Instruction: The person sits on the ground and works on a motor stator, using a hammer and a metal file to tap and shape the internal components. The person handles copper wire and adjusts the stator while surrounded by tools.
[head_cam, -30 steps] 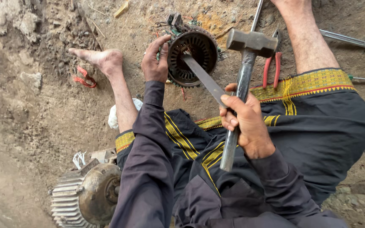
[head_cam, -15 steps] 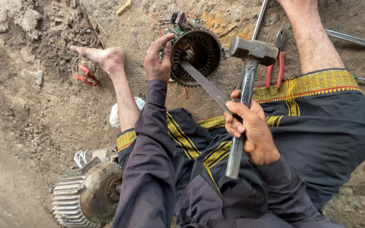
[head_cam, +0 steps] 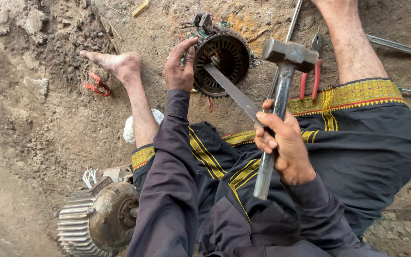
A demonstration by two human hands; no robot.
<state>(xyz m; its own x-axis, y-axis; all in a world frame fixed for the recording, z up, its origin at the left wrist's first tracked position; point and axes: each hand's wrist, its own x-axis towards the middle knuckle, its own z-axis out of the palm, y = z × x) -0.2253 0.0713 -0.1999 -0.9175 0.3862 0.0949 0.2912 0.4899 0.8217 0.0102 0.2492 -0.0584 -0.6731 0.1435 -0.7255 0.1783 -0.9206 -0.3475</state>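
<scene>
View from above of a person sitting on a dirt floor (head_cam: 48,119), legs apart, in dark clothes w/ yellow striped trim.

The left hand (head_cam: 179,64) is curled around the near-left rim of a round motor stator (head_cam: 222,62), fingers hooked over the edge, thumb outside. The stator lies on the ground between the feet, open side facing up, w/ cut wire ends sticking out at its far side.

The right hand (head_cam: 284,145) is closed tight around the metal handle of a hammer (head_cam: 281,95), gripping about midway along the shaft. The hammer head points up, above & just right of the stator, not touching it. A long flat metal blade (head_cam: 234,93) runs from the inside of the stator diagonally toward the right hand; its near end goes behind the fingers, so can't tell how it is held.

Bare left foot (head_cam: 115,64) rests left of the stator, w/ a scrap of red wire (head_cam: 96,85) beside it. Red-handled pliers (head_cam: 310,78) lie right of the hammer, near the right leg. A finned motor housing (head_cam: 96,219) sits bottom left, by the left knee. A white rag (head_cam: 129,128) lies under the left shin. Steel rods lie at far right.
</scene>
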